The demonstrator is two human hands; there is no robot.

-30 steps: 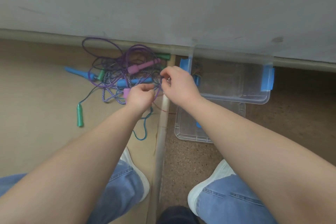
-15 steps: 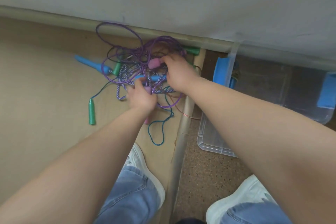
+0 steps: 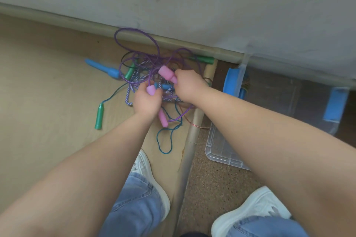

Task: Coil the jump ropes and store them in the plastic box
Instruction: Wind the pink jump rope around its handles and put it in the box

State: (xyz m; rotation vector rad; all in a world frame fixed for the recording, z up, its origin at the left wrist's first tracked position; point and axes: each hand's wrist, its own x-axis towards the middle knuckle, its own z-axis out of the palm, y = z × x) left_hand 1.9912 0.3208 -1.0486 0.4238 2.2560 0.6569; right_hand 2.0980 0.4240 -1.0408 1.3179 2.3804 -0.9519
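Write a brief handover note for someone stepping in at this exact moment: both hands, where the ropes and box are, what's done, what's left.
Left hand: grips one pink handle.
Right hand: grips the other pink handle, above the pile.
Jump ropes: tangled in one pile on the floor by the wall. The purple rope loops through it, and a green handle and a blue handle lie loose.
Plastic box: right of the pile, against the wall, with its lid flat on the floor in front.
Done: nothing coiled, and no coil seen in the box.
Left: free the purple rope, coil it, box it, then the others.
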